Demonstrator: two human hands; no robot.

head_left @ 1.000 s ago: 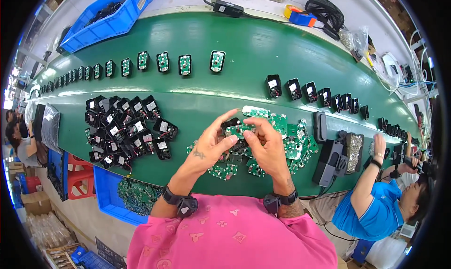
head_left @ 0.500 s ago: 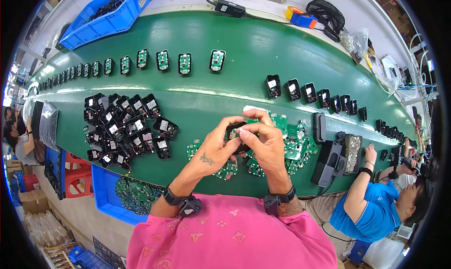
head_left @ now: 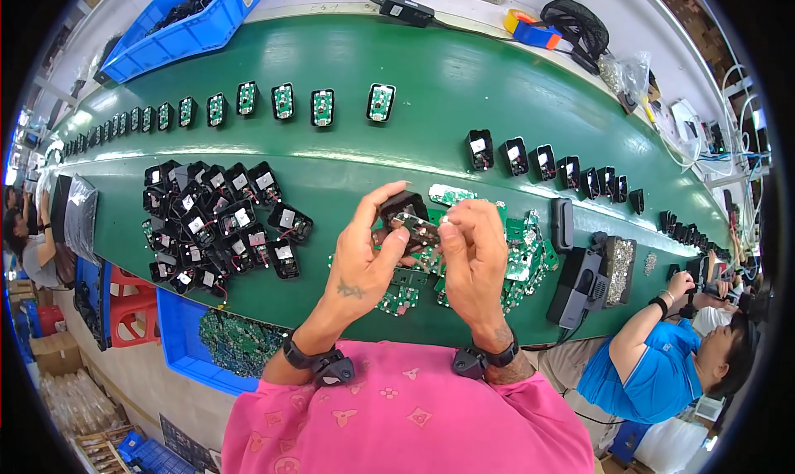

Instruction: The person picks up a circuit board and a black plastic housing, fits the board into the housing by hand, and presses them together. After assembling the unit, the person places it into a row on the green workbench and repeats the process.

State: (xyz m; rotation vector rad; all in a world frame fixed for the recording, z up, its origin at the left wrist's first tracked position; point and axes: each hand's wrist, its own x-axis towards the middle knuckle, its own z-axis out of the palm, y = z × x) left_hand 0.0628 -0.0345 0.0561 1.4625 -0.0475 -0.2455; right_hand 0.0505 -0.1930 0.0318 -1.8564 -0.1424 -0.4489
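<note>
In front of me, my left hand (head_left: pixel 364 263) is wrapped round a small black plastic housing (head_left: pixel 403 204), its open side showing. A small board (head_left: pixel 416 228) lies tilted against the housing under my left thumb. My right hand (head_left: pixel 476 259) is close on the right, thumb and fingers pinched together at the board's end; a tiny white bit shows at the fingertips, too small to name. Green circuit boards (head_left: pixel 523 263) lie in a loose pile under and beside my right hand. A heap of black housings (head_left: pixel 217 217) with wires and white labels sits to the left.
Rows of housings holding green boards (head_left: pixel 323 108) and others with white patches (head_left: pixel 515 157) line the far side. Blue bins stand at the back left (head_left: pixel 178 39) and below the table edge (head_left: pixel 186 341). At right are a black device (head_left: pixel 577 288) and a co-worker (head_left: pixel 654 358).
My hands have drawn slightly apart, and the housing now tilts up, with the board showing against it. The co-worker's arm at right has shifted.
</note>
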